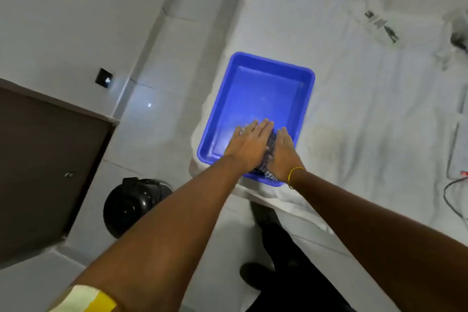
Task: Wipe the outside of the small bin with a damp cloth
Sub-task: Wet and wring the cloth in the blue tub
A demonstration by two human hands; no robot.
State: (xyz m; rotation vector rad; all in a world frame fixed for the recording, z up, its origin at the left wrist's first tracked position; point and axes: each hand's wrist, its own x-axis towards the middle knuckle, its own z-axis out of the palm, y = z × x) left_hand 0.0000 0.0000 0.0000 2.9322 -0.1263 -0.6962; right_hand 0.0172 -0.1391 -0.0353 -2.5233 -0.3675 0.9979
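Observation:
A blue rectangular plastic tub [268, 68] sits at the near left corner of a white-covered surface. A dark checked cloth [269, 157] lies in the tub's near end and drapes over its front rim. My left hand [249, 144] lies flat on the cloth with fingers stretched out. My right hand [285, 153] presses flat beside it, a yellow band on its wrist. Most of the cloth is hidden under both palms. A small black bin [131, 206] with a domed lid stands on the floor to the lower left, untouched.
The white sheet [367, 109] covers the raised surface to the right, with a printed item [382, 25] at the back and a dark cable [453, 192] at the right edge. A brown cabinet door [43, 167] stands at left. Pale floor tiles lie between.

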